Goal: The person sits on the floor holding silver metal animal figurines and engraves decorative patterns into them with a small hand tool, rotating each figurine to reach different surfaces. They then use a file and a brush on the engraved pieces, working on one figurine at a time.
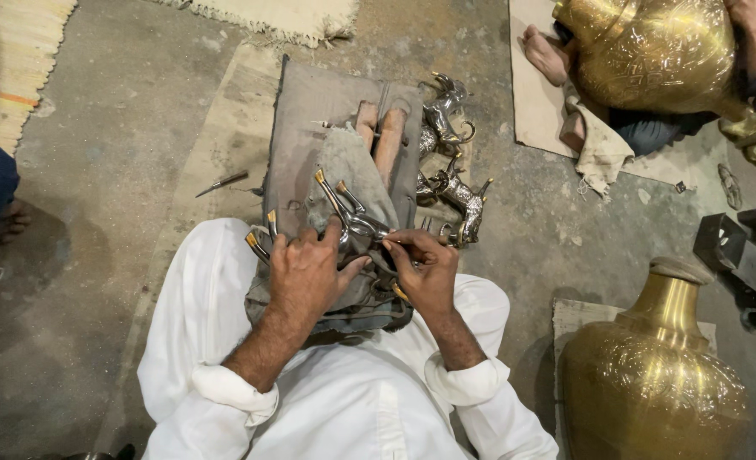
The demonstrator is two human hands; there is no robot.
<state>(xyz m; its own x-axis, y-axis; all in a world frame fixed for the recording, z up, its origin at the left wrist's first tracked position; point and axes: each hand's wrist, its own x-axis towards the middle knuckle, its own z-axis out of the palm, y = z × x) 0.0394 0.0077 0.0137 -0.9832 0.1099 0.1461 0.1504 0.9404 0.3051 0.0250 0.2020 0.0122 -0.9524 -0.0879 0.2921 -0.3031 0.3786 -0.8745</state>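
Hands on lap, left grip [305,273] closed round metal figurine [352,223], right grip [425,268] pinching it

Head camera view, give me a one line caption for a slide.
Seated in white, a person grips a silver animal figurine with the left hand while the right hand works it over a grey cloth.

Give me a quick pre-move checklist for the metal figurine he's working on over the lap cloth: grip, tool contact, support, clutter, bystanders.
1. Left hand grips the metal figurine, legs pointing away from the person: ok.
2. Right hand pinches a thin tool against the figurine; its tip is hidden: cannot tell.
3. Grey cloth lies under the work, over the lap and board: ok.
4. Finished figurines sit close beside the right hand, crowding it: not ok.
5. Loose pointed tool lies on the floor, apart from both hands: ok.
6. Another person's foot and brass vase stay well away: ok.
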